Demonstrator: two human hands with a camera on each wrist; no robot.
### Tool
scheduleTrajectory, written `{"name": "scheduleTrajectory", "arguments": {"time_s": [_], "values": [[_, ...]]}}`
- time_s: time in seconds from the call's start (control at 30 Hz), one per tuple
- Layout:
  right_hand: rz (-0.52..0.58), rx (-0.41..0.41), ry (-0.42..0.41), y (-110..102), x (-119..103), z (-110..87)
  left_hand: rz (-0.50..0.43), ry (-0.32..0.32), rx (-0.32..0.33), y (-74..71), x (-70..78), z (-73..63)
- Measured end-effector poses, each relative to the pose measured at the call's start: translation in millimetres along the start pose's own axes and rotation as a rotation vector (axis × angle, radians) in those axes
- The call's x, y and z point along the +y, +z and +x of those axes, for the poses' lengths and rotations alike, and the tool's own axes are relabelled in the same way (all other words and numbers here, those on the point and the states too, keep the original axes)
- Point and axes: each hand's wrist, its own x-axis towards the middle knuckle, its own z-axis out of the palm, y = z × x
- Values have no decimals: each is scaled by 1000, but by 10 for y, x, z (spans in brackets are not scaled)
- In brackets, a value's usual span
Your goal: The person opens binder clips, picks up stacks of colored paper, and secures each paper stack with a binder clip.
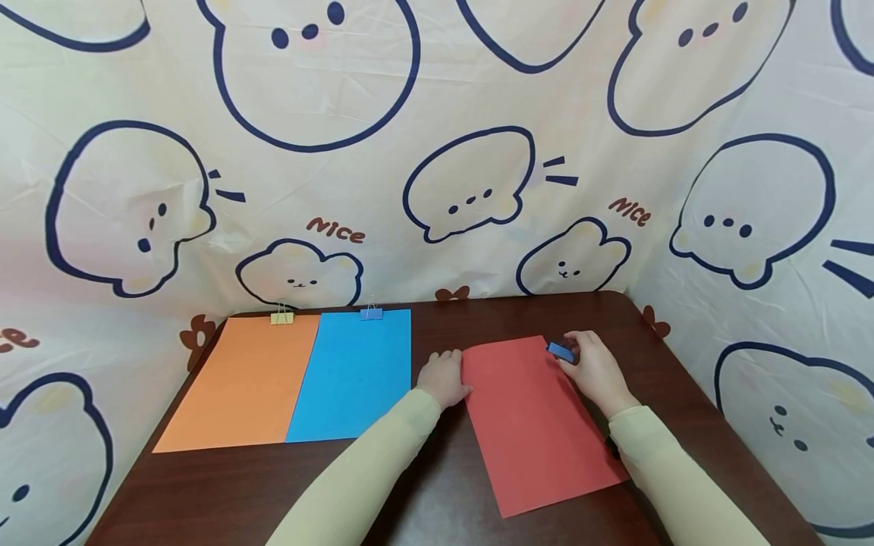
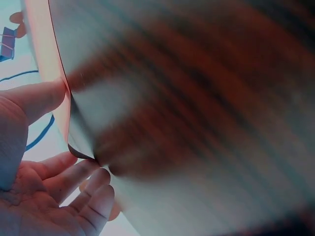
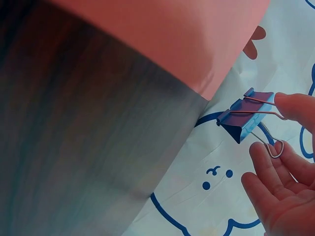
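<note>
A red sheet of paper (image 1: 539,425) lies slanted on the right half of the table. My left hand (image 1: 444,378) holds its upper left edge; the thumb (image 2: 47,98) touches the paper from one side and the fingers (image 2: 69,179) lie at the other. Beside the upper right corner, my right hand (image 1: 595,371) pinches a blue binder clip (image 1: 561,351) by its wire handles. The right wrist view shows the clip (image 3: 246,114) just apart from the paper's corner (image 3: 204,86), its mouth turned towards it. Whether the red paper is several sheets cannot be told.
On the left, an orange sheet (image 1: 239,387) with a yellow binder clip (image 1: 282,318) lies against a blue sheet (image 1: 355,379) with a blue binder clip (image 1: 372,313). The dark wooden table (image 1: 437,485) is bordered by a bear-print cloth (image 1: 478,98).
</note>
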Motion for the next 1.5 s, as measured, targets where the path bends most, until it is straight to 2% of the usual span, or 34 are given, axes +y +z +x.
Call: {"name": "scheduleTrajectory", "arguments": {"time_s": [0.37, 0.77, 1.03, 1.5], "values": [[0, 7, -12, 16, 37, -13, -34, 0, -1, 53, 8, 40], [-1, 1, -1, 6, 33, -13, -80, -16, 4, 50, 43, -4], [-1, -2, 6, 8, 41, -17, -78, -13, -15, 58, 41, 1], [-2, -2, 7, -7, 58, -33, -31, 12, -58, -19, 64, -13]]}}
